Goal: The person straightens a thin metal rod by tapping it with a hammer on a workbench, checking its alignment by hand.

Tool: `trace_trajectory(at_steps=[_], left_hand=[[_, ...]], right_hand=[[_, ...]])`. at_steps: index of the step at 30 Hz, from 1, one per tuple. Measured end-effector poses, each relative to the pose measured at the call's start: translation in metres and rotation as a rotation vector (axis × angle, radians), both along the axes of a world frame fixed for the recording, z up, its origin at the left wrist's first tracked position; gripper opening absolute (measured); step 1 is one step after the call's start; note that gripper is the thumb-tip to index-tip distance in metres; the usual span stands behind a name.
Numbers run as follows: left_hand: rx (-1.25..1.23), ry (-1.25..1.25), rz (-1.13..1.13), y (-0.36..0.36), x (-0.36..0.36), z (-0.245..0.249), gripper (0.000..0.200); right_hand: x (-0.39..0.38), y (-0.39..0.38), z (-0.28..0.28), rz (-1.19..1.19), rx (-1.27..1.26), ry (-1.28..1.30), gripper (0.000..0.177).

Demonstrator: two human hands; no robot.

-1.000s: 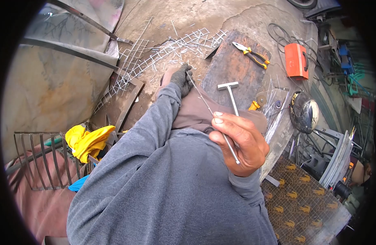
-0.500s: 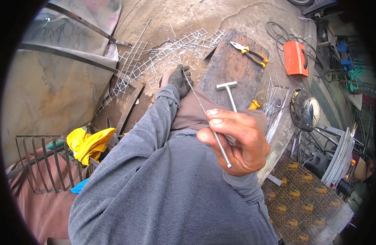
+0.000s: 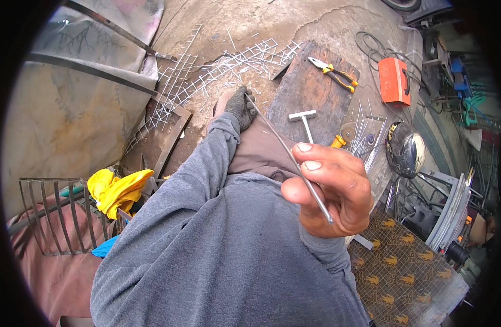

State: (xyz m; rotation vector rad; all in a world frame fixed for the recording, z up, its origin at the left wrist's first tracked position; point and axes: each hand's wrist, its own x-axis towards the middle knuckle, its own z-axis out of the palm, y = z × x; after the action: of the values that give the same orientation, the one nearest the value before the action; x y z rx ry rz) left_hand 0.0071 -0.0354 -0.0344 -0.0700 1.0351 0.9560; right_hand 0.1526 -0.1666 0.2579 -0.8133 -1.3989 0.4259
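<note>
A thin metal rod (image 3: pixel 278 136) runs diagonally between my two hands. My bare right hand (image 3: pixel 337 191) pinches it between thumb and fingers near its lower end, whose tip sticks out past the fingers. My left hand (image 3: pixel 240 108), in a dark glove, is closed around the rod's far end above my thigh. Beyond my right hand, a metal T-shaped tool (image 3: pixel 303 115) and yellow-black pliers (image 3: pixel 333 74) lie on a worn wooden board (image 3: pixel 310 90).
Wire mesh scraps (image 3: pixel 218 71) lie on the ground ahead. An orange-red box (image 3: pixel 393 82) with a cable, a helmet-like object (image 3: pixel 407 148) and thin rods (image 3: pixel 362 136) are at right. A yellow cloth (image 3: pixel 118 191) hangs by a metal grille (image 3: pixel 65 218) at left.
My right hand has moved right and slightly down with the rod's near end. My left hand has stayed nearly in place.
</note>
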Motion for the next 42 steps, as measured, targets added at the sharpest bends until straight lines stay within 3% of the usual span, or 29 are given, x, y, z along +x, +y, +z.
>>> trace_trajectory(at_steps=[4, 16, 19, 25, 42], left_hand=[[0.015, 0.03, -0.009, -0.002, 0.002, 0.016, 0.021], [0.06, -0.084, -0.049, -0.002, -0.001, -0.015, 0.016], [0.016, 0.051, -0.102, -0.002, 0.002, -0.004, 0.014], [-0.01, 0.023, -0.084, 0.002, 0.002, -0.004, 0.017], [0.008, -0.043, -0.037, 0.0, -0.002, -0.004, 0.01]], right_hand=[[0.001, 0.0, -0.004, 0.017, 0.009, -0.004, 0.031], [0.005, -0.005, 0.0, 0.019, -0.034, -0.052, 0.024], [0.013, -0.008, 0.013, 0.042, -0.161, -0.087, 0.023], [0.019, -0.004, 0.012, 0.084, -0.052, -0.105, 0.024], [0.012, -0.008, 0.01, 0.119, -0.081, -0.161, 0.02]])
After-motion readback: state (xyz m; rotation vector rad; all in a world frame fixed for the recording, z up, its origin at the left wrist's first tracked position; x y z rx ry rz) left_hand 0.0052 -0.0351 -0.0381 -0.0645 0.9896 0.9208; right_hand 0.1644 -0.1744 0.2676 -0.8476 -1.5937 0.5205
